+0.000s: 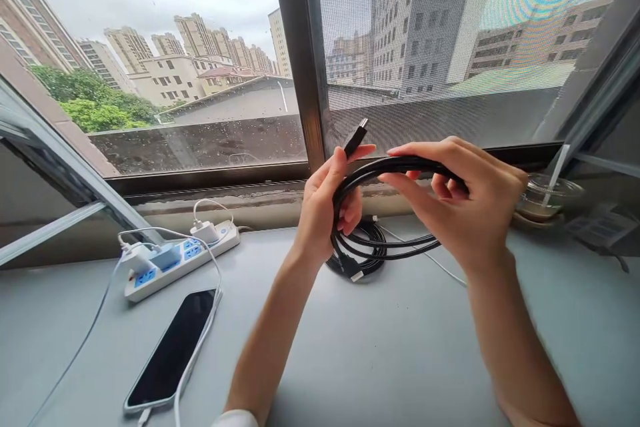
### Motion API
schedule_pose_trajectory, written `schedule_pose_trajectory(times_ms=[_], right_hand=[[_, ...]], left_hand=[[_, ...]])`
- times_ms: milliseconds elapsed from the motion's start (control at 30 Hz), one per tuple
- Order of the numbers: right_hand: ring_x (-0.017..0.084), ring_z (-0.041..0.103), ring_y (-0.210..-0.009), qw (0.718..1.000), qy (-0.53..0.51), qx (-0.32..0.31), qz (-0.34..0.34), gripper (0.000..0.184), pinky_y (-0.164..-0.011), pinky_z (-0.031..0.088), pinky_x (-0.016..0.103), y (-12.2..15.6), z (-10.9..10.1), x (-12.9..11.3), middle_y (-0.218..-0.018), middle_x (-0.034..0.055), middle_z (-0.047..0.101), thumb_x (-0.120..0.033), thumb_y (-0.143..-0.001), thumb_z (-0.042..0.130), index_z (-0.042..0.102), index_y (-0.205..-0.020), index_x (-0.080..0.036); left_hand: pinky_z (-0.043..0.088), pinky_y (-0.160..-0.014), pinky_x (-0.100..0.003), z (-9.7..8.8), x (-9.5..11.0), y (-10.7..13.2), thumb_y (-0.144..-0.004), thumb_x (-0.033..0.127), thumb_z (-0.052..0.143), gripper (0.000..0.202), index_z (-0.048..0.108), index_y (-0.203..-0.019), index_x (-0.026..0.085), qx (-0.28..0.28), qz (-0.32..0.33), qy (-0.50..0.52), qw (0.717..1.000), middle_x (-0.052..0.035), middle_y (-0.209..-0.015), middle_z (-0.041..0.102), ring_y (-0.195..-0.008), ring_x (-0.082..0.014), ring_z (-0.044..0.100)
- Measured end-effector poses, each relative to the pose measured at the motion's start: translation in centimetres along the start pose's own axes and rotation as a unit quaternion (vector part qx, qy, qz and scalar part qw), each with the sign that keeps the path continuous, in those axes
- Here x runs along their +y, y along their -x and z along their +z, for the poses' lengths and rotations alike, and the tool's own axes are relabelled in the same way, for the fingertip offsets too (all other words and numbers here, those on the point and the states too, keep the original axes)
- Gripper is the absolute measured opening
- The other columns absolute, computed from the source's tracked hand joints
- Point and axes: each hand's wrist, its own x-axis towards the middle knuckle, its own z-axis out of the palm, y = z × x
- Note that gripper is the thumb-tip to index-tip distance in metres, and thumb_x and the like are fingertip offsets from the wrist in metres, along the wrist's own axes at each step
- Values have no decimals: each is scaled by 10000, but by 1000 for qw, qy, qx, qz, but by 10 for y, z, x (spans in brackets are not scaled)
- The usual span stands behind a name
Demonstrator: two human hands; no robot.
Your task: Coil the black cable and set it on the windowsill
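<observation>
Black cable (395, 164) is looped above the tabletop (395, 353), left hand (325, 193) and right hand (467, 197) both gripping it. Probably light but springy, best pinched across the loops, not the plug (355, 137).

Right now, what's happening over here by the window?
Someone is holding a looped, shiny black cable above a smooth grey table. The left hand grips the loops and a black plug whose silver metal tip points up. The right hand holds the loops farther along. More coiled black cable lies on the table.
</observation>
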Motion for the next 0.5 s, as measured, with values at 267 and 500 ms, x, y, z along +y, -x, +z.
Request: schedule_pose_trajectory(times_ms=[267,500], right_hand=[[51,383,-461,994,-76,4,-73,172,-426,348,239,2,6,3,-860,-8,619,-267,-730,759,680,-882,-267],[90,539,-603,993,-95,-65,8,120,-490,396,225,4,15,9,-929,12,642,-327,-780,704,702,-861,-239]], left_hand=[[163,-232,-146,-10,7,3,-850,414,520,320,497,-645,170,-184,-116,29,976,82,-342,312,-237,-43,212],[121,-252,-164,-13,9,3,-849,532,475,438,482,-604,168,-115,-152,-96,977,66,-319,302,-248,-35,183]])
